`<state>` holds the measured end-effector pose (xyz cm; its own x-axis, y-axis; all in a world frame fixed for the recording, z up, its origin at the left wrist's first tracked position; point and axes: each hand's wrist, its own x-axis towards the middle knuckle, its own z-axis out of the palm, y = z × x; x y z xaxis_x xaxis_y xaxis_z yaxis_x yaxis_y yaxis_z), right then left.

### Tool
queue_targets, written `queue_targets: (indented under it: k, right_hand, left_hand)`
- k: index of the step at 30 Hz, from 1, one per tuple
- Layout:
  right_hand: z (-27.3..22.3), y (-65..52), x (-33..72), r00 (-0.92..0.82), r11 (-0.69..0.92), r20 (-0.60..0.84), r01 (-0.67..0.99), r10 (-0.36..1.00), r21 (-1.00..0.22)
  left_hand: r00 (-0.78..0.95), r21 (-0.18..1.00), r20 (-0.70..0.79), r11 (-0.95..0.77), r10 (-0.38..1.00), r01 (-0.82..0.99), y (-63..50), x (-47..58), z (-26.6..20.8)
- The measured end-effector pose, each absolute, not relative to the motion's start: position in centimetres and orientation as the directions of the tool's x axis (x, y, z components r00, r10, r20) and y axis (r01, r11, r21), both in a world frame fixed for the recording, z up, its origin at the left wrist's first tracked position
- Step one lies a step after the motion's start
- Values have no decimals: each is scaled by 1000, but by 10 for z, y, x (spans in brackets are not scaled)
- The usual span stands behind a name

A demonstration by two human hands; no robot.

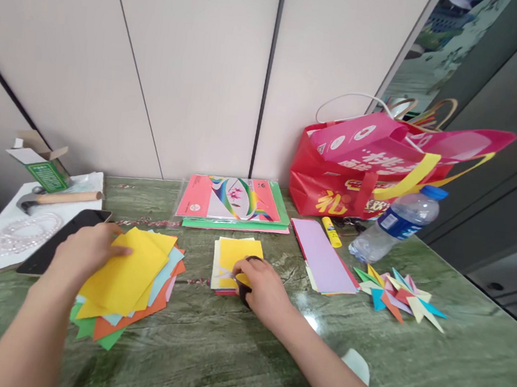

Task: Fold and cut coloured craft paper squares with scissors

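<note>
Box flaps open, contents hidden; bottle capped; left fingers pinch yellow sheets, right fingers hold scissors.

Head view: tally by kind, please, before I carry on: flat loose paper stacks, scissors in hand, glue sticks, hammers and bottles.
Flat loose paper stacks: 3 (fanned yellow-topped stack, small yellow-topped stack, lilac-topped stack)
Scissors, in the right hand: 1
Glue stick: 1
Hammer: 1
Water bottle: 1
Total: 7
</note>
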<state>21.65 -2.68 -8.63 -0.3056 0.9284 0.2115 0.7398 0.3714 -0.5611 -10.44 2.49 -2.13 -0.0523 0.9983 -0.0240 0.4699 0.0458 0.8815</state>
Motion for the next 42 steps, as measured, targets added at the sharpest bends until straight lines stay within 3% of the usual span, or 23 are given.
queue_targets:
  k: [3, 5, 9, 12, 16, 22, 27, 31, 35, 42]
  right_hand:
    - [-87, -27, 217, -293, 342, 177, 764, 939, -547]
    - [-87, -27, 218, -277, 318, 159, 769, 948, -555]
    - [-86, -27, 221, -238, 280, 150, 758, 960, -589]
    - [-85, -26, 222, -208, 259, 155, 732, 966, -631]
    - [-86, -24, 223, -154, 242, 188, 671, 970, -701]
    - [-79, -24, 221, -24, 269, 310, 561, 951, -783]
    - [-66, -35, 218, 61, 445, 524, 449, 850, -775]
    - [-62, -44, 215, -86, 660, 685, 375, 724, -651]
    - [-63, -48, 212, -259, 775, 736, 309, 626, -551]
    - [-61, -50, 213, -321, 814, 750, 281, 579, -508]
  left_hand:
    - [-197, 740, 162, 13, 967, 672, 19, -81, -17]
    - [-205, 668, 235, -4, 950, 744, 15, -60, -12]
    - [-31, 633, 147, -70, 989, 771, 9, -22, -10]
    - [91, 691, 78, -120, 993, 713, 6, -6, -11]
    - [159, 790, -51, -58, 986, 611, -2, 11, -8]
    - [362, 929, -344, 259, 866, 263, -15, 34, -12]
    - [452, 862, -458, 506, 766, 16, -17, 39, -21]
    - [589, 784, -426, 605, 687, -140, -10, 33, -16]
    - [518, 754, -443, 617, 731, -225, -1, 26, -15]
    - [447, 763, -491, 617, 748, -194, 1, 21, -18]
